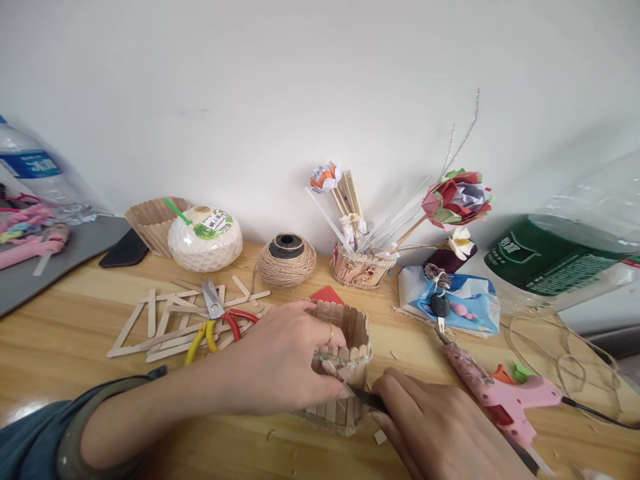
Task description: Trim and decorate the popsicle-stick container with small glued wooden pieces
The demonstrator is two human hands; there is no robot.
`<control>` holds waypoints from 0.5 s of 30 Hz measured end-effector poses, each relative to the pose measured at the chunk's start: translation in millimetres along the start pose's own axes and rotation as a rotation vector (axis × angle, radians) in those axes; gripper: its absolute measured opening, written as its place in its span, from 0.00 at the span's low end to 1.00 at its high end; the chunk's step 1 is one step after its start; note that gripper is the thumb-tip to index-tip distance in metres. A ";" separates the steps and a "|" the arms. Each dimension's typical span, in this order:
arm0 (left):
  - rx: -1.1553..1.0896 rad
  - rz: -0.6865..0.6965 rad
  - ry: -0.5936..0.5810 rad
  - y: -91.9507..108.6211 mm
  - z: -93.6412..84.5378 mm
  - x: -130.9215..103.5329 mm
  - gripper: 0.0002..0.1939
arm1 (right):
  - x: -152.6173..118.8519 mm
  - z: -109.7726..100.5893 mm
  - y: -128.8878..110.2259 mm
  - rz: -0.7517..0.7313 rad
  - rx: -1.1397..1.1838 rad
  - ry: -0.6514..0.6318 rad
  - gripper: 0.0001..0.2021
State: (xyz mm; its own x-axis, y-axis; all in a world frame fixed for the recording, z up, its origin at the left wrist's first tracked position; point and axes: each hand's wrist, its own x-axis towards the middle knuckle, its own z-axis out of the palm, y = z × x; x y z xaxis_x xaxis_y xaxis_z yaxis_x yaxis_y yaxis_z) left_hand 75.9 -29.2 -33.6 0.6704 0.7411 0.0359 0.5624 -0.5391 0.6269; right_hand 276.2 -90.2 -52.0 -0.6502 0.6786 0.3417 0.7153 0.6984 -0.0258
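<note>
My left hand [285, 357] is closed around the side of a small basket made of wooden craft sticks [350, 413]. Its fingers reach over the rim and the thumb presses the front wall. A glittery band runs below the scalloped rim. From the right, my right hand [440, 427] grips a thin dark pointed tool [369, 399], whose exact kind I cannot make out. The tool's tip meets the basket's front by my left thumb, near small stick pieces there. Part of the basket is hidden behind my left hand.
Scissors [214, 313] lie on loose craft sticks [150, 333] at left. Behind stand a twine spool [287, 260], a coconut drink [205, 240] and a decorated flower holder [363, 270]. A pink glue gun [520, 393] with its cord lies at right, near a large bottle [560, 247].
</note>
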 end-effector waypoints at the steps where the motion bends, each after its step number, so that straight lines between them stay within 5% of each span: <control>1: -0.003 0.002 0.005 0.4 0.3 0.0 0.08 | 0.2 0.0 -0.1 0.004 0.000 -0.013 0.14; 15: 0.058 -0.062 0.023 2.5 4.2 0.3 0.08 | -5.0 2.8 3.9 0.002 -0.019 -0.081 0.11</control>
State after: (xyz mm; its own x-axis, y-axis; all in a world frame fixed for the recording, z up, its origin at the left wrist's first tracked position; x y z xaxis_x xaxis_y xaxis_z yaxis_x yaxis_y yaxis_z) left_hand 79.6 -31.9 -35.2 0.6229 0.7821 0.0165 0.6301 -0.5141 0.5820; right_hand 281.5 -90.2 -56.5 -0.6669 0.6965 0.2649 0.7207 0.6932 -0.0080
